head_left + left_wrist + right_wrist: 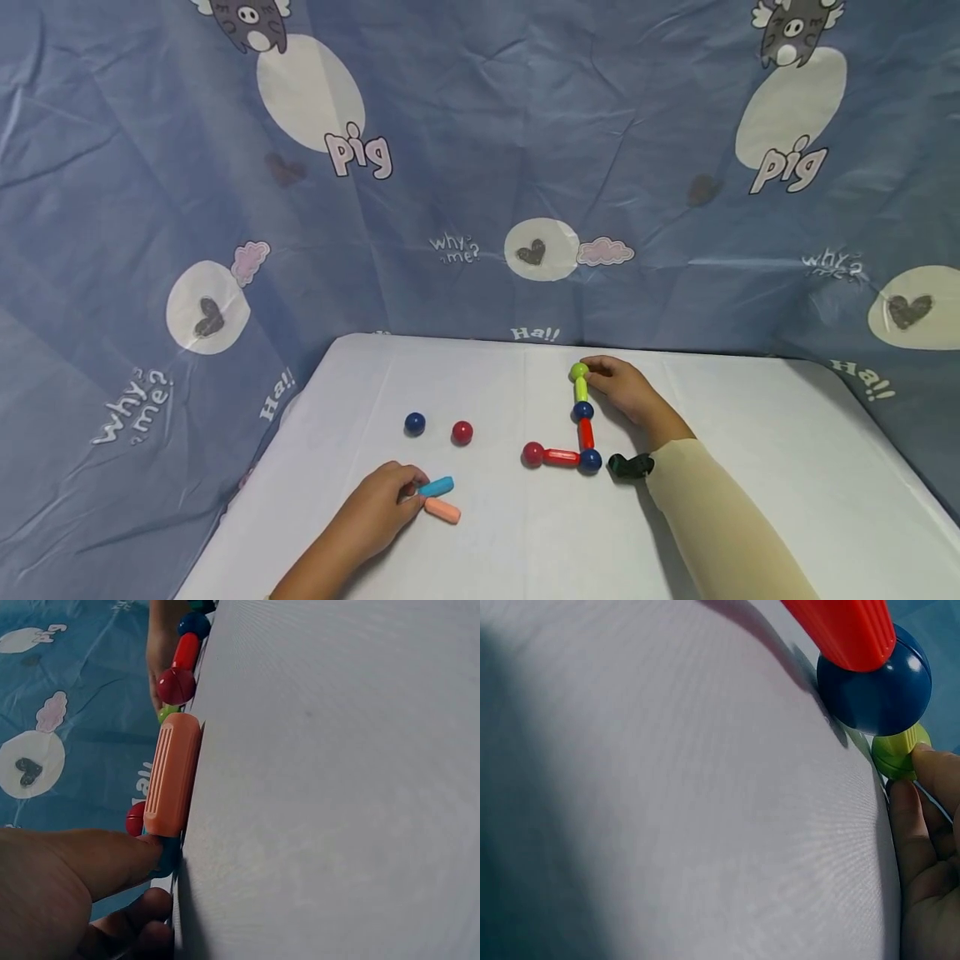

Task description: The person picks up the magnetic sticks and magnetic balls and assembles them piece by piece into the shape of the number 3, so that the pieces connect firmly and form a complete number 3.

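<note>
My left hand (378, 510) pinches one end of a blue rod (437, 487) between thumb and fingers, low on the left. An orange rod (443, 511) lies just below it, near the thumb. At the far side, my right hand (626, 392) holds the green ball (579, 372) that tops a joined chain. From that ball run a green rod (581, 390), a dark blue ball (582, 411), a red rod (587, 434) and a corner blue ball (590, 461); a second red rod (561, 457) goes left to a red ball (532, 454).
A loose blue ball (415, 423) and a loose red ball (462, 432) lie left of the chain. Something dark green (630, 467) is at the right wrist, beside the corner ball. The white table (750, 417) meets a blue patterned cloth (450, 167) at its back edge.
</note>
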`<state>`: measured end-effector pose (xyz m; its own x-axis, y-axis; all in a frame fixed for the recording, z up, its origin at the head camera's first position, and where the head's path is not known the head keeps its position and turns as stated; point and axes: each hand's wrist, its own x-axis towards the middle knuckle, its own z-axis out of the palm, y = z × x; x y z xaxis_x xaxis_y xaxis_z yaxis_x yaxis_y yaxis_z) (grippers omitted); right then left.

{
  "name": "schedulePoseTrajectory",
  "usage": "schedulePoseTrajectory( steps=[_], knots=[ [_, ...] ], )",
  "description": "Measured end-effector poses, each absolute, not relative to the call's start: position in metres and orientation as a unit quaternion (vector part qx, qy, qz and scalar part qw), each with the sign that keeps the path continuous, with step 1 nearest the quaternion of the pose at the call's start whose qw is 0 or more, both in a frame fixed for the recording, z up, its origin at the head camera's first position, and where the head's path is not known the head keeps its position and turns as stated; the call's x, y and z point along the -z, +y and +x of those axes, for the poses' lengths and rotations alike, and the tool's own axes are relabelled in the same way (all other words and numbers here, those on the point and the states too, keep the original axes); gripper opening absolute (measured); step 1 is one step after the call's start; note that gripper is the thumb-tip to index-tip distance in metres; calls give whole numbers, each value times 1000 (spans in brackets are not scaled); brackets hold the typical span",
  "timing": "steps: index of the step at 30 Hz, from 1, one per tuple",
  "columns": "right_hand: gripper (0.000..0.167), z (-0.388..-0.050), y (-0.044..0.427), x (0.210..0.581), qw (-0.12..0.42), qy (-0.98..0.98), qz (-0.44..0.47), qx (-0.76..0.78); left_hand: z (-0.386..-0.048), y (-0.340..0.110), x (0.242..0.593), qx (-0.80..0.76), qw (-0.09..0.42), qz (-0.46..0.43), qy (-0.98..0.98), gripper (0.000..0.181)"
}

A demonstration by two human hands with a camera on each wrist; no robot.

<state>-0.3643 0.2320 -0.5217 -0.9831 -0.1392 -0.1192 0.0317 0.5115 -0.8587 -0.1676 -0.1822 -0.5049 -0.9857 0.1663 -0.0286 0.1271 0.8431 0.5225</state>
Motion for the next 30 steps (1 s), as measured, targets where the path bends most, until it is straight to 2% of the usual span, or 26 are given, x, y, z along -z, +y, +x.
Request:
schedulePoseTrajectory(
  steps=[15, 21, 30],
  knots=[
    [41, -363, 233, 521, 80, 867, -35, 491, -181, -173, 491, -305, 13, 77, 949, 13],
    [40, -363, 230, 521, 81, 863, -26, 499, -200, -167, 474, -323, 6, 72, 944, 14],
    [39, -363, 230, 522, 78, 862, -17, 501, -241, -135, 460, -315, 19, 125, 941, 9]
  ],
)
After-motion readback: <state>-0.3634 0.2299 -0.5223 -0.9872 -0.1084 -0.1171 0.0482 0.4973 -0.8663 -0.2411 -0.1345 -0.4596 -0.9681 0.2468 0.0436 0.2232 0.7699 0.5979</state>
